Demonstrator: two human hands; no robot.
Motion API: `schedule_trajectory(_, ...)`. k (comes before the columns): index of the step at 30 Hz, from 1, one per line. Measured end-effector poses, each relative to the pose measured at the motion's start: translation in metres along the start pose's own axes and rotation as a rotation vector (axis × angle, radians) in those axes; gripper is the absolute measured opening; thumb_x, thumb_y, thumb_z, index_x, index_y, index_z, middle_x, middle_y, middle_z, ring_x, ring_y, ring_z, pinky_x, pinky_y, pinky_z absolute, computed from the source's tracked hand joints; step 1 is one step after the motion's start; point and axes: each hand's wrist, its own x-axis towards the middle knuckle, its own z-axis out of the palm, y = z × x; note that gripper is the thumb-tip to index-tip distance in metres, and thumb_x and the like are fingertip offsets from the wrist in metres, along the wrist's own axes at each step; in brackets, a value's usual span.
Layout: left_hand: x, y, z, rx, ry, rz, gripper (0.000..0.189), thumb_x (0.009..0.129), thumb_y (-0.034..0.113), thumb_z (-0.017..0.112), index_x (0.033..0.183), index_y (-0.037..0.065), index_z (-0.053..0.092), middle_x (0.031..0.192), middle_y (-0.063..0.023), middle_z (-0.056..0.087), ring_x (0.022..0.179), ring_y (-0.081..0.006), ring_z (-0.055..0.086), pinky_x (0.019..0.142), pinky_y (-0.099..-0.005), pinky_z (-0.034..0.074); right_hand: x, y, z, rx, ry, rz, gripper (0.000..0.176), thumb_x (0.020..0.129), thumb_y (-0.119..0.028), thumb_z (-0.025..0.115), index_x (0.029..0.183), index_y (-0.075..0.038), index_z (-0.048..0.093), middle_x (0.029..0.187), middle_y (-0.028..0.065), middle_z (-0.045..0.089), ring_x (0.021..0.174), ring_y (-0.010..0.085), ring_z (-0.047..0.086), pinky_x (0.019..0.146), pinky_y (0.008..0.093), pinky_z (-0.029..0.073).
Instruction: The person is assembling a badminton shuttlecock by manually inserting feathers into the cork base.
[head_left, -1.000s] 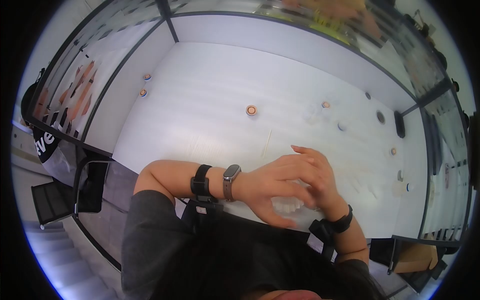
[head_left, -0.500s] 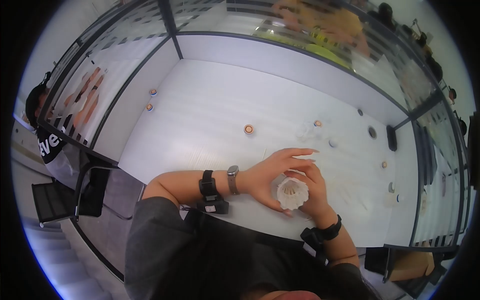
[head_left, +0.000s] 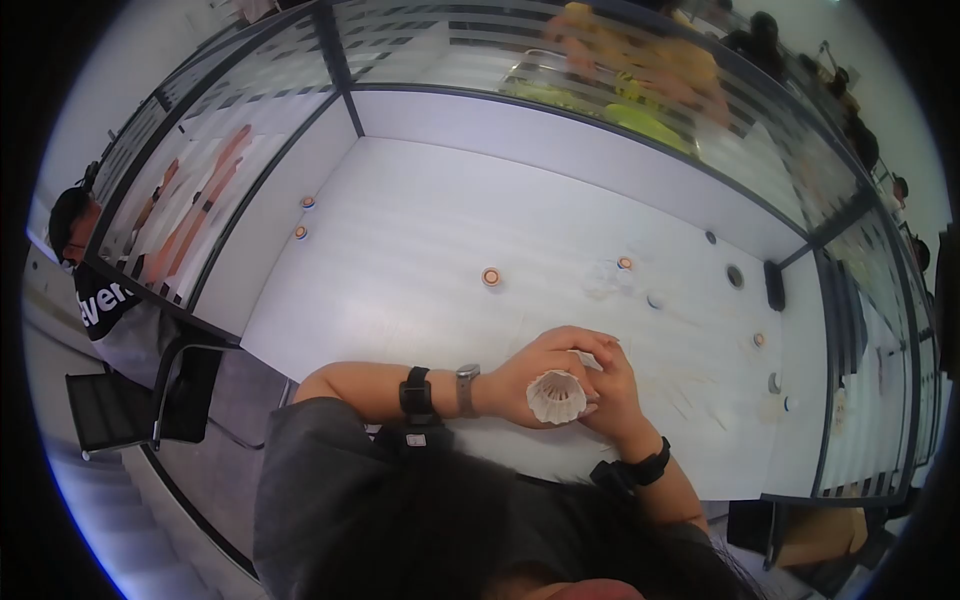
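Observation:
A white, ruffled, cup-shaped object (head_left: pixel 557 397) is held over the near part of the white table (head_left: pixel 390 230), its opening turned up toward the camera. My left hand (head_left: pixel 518 382) is wrapped round it from the left. From the right, my right hand (head_left: pixel 612 392) touches it, and its fingers meet those of my left hand above the object. Whether the right fingers grip the object or only rest against it is partly hidden.
A small round container with an orange top (head_left: pixel 491 277) stands mid-table. Similar ones are at left (head_left: pixel 308 203) and right (head_left: pixel 625 263), beside clear plastic pieces (head_left: pixel 604 281). Thin sticks (head_left: pixel 685 405) lie at right. Low partitions border the table; a person (head_left: pixel 100 290) sits beyond the left one.
Both hands have moved left with the white object. My left fingers, spread before, have closed round it, and the two hands are closer together. The view has tilted slightly.

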Motion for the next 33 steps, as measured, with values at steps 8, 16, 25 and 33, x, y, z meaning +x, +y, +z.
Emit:
schedule_trajectory(8,0.006,0.013,-0.006,0.015,-0.018,0.011,0.02,0.075,0.009,0.081,0.086,0.015,0.066,0.123,-0.0082,0.059,0.127,-0.0315,0.05,0.102,-0.0451,0.043,0.007,-0.01,-0.005,0.004,-0.002,-0.002,0.031,0.061,-0.011,0.082,0.091,-0.009,0.073,0.117,0.0142,0.065,0.114,0.0341,0.059,0.095,0.0446,0.049)
schedule_trajectory(16,0.036,0.057,-0.042,-0.177,0.189,0.033,0.088,0.078,0.047,0.077,0.145,0.007,0.035,0.148,-0.0196,0.041,0.142,-0.0328,0.035,0.117,-0.0492,0.024,0.024,-0.024,-0.037,0.104,-0.139,0.171,0.037,0.065,-0.006,0.081,0.101,-0.008,0.073,0.122,0.009,0.065,0.119,0.0313,0.058,0.097,0.0416,0.048)
schedule_trajectory(25,0.022,0.072,-0.104,0.033,0.392,-0.156,0.077,0.088,0.07,0.048,0.134,0.008,0.04,0.143,-0.0209,0.047,0.14,-0.0372,0.038,0.117,-0.0509,0.021,0.023,-0.029,-0.091,-0.262,-0.133,0.292,0.045,0.066,-0.001,0.074,0.111,-0.005,0.071,0.126,0.0123,0.064,0.115,0.0323,0.06,0.094,0.0397,0.049)
schedule_trajectory(33,-0.056,0.088,-0.164,0.095,0.325,-0.281,0.041,0.088,0.049,0.058,0.077,0.01,0.055,0.087,-0.0124,0.067,0.088,-0.0277,0.068,0.099,-0.044,0.045,-0.019,-0.039,-0.131,-0.406,-0.162,0.486,0.043,0.069,-0.002,0.072,0.112,-0.004,0.07,0.118,0.0135,0.067,0.109,0.0334,0.062,0.091,0.0393,0.05)
